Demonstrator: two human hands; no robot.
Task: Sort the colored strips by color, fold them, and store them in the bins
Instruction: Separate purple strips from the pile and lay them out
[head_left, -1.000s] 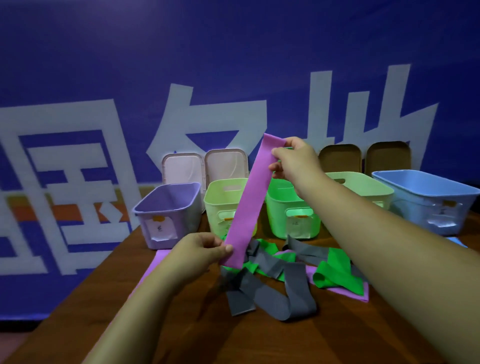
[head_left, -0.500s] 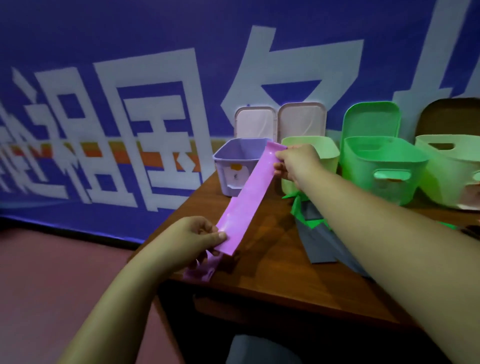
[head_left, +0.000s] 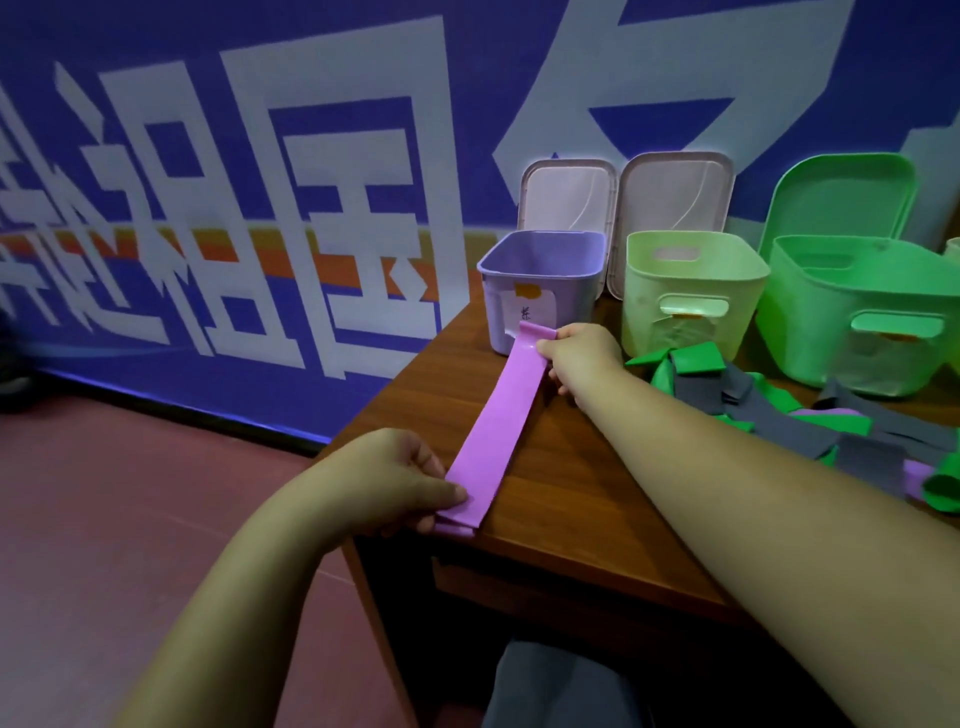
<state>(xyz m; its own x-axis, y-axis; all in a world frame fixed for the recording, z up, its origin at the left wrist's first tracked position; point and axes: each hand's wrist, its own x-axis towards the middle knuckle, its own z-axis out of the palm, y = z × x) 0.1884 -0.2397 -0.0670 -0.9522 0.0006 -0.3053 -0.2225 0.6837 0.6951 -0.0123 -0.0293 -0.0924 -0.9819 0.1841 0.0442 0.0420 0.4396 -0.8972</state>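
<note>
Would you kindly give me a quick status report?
Left hand and right hand pinch opposite ends of purple strip, stretched along table. Purple bin just beyond. Path clear.

Person's body as seen from the head camera. Left hand (head_left: 387, 480) and right hand (head_left: 579, 358) — both bare, without gloves, rings or a watch. Both forearms are uncovered along their whole visible length; no sleeve edge shows within the frame. At 6 o'clock, a patch of dark grey-blue garment (head_left: 558, 686) — smooth cloth, its kind not discernible.
</note>
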